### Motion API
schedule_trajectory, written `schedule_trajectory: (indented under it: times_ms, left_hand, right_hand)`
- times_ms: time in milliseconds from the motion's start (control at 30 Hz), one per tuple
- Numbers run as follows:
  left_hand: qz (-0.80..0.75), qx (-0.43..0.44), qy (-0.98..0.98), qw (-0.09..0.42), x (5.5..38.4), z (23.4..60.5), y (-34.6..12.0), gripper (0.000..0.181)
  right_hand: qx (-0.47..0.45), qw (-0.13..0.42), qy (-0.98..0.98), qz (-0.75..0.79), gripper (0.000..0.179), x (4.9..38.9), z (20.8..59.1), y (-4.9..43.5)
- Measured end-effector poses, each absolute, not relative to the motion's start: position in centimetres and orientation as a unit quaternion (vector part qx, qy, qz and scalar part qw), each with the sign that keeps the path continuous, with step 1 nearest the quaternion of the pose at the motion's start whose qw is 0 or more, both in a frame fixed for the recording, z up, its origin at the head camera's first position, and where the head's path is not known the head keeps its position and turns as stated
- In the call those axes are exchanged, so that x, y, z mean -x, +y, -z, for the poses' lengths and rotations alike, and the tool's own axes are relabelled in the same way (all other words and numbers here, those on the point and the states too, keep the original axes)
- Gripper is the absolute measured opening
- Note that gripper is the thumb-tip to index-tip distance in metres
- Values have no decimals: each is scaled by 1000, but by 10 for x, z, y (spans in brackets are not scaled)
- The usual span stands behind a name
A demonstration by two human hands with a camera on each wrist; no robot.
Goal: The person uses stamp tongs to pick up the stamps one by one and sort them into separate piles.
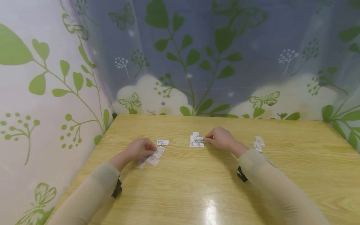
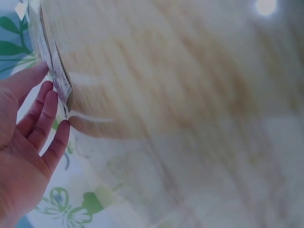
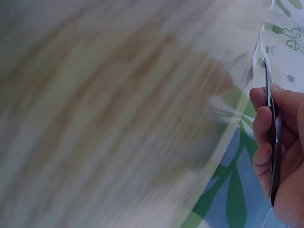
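Observation:
My left hand (image 1: 140,148) is over a loose group of small white sachets (image 1: 153,161) on the table. In the left wrist view its fingers (image 2: 47,114) are loosely bent and the fingertips touch the edge of a sachet (image 2: 59,78) with a zigzag edge. My right hand (image 1: 222,138) holds a slim dark pointed tool (image 3: 274,133), much like tweezers, between thumb and fingers. The tool's tip lies over a small cluster of sachets (image 1: 192,142) at the middle. White sachet material (image 3: 258,52) shows by the tip in the right wrist view.
One sachet (image 1: 162,142) lies apart, just beyond the left group. Two more sachets (image 1: 257,145) overlap right of my right forearm. The wood-grain table (image 1: 180,184) ends at a hanging leaf-patterned cloth (image 1: 197,62) behind, with another cloth (image 1: 42,103) along the left.

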State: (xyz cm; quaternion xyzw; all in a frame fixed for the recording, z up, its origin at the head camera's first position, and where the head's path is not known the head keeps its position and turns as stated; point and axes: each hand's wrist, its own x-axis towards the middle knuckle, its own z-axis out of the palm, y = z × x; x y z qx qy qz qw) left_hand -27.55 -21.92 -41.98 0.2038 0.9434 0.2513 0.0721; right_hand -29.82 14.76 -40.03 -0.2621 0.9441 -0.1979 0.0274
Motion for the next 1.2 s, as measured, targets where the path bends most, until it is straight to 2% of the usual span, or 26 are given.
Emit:
schedule_trajectory:
  times_ms: [633,967,1200]
  left_hand:
    - [-254,-199,944,74,272,421,-215,7]
    - [-253,-201,944,72,274,421,-215,5]
    - [-250,-201,945,67,276,422,-215,6]
  right_hand:
    - [261,22,950,169,21,292,392,161]
    - [298,7,935,190,20,282,386,138]
    - [314,17,925,213,19,277,385,120]
